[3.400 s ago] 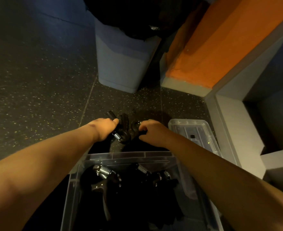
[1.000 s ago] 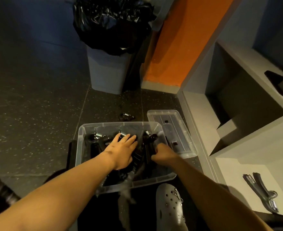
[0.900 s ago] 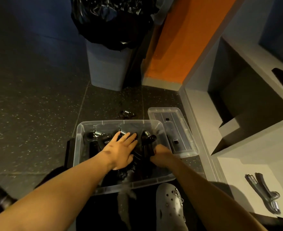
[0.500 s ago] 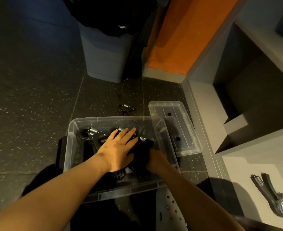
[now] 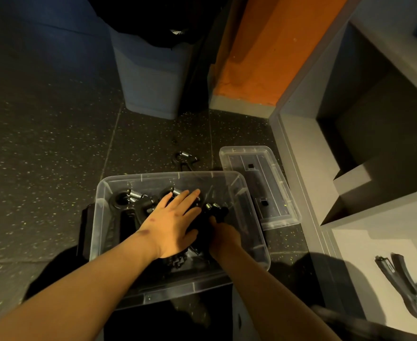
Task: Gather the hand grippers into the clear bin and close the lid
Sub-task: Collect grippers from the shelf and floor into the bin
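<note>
While the clear bin [image 5: 99,217] sits on the dark speckled floor [image 5: 42,168] with its top uncovered, a heap of black hand grippers [image 5: 135,200] with steel springs lies inside it. The left hand [image 5: 173,225] rests flat on that heap, fingers straight and spread, gripping nothing. Just beyond the bin's far wall, a loose hand gripper [image 5: 184,159] lies on the floor. The right hand [image 5: 223,236], inside the bin, curls its fingers round an upright gripper [image 5: 215,209] whose spring coils show above it. Just beside the bin lies the clear lid [image 5: 259,185]. On the grey shelf [image 5: 365,254] at far right rests a shelf gripper [image 5: 409,291].
</note>
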